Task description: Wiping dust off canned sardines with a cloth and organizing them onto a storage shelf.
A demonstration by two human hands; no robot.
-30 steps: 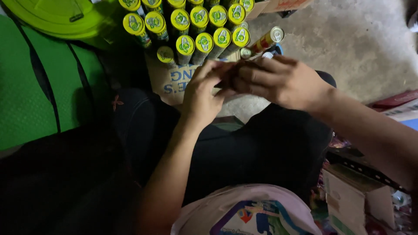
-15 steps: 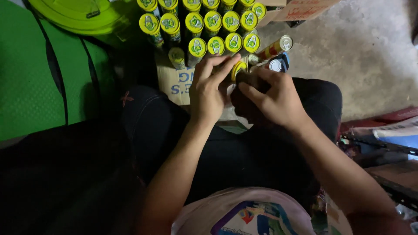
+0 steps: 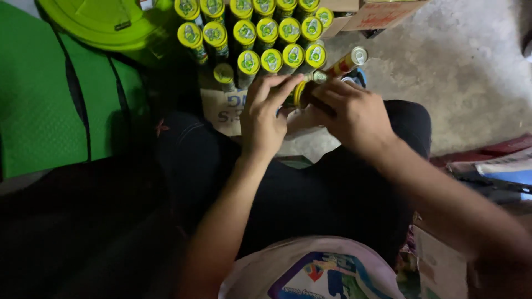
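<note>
Seated on the floor, I hold a small tube-shaped container with a yellow cap between both hands above my knees. My left hand has its fingers on the yellow cap end. My right hand wraps around the body of the tube, which is mostly hidden. Just beyond my hands stand several rows of upright tubes with yellow-green caps. A red and yellow tube with a silver end lies tilted beside them.
A flat piece of cardboard lies under the tubes. A lime-green plastic lid and green mesh fabric are at left. A cardboard box sits at top right on the grey concrete floor. Papers lie at right.
The view has shifted so the rows of tubes sit higher. My hands stay together on the yellow-capped tube, with the fingers slightly repositioned on it.
</note>
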